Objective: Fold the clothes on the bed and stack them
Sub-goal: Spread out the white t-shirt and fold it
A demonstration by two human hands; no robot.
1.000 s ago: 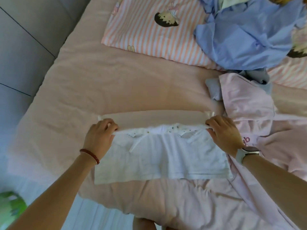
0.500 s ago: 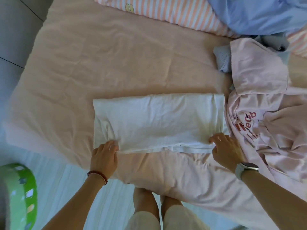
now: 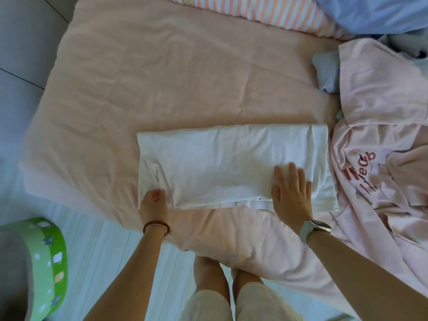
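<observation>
White garment (image 3: 227,163) lies folded into a long band at the near edge of the bed (image 3: 162,72). Right hand (image 3: 291,193) presses flat, fingers straight; left hand (image 3: 154,202) pinches the near-left corner. Recommend smoothing outward, edges aligned, before cross-folding.

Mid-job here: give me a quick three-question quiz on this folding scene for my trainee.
1. True or false: the right hand lies flat on the white garment.
2. Which lies right of the white garment: A) green tub B) pink shirt C) striped pillow?
3. What does the left hand have in its grip?

Key: 1 true; 2 B; 3 the white garment's near left corner.
</observation>
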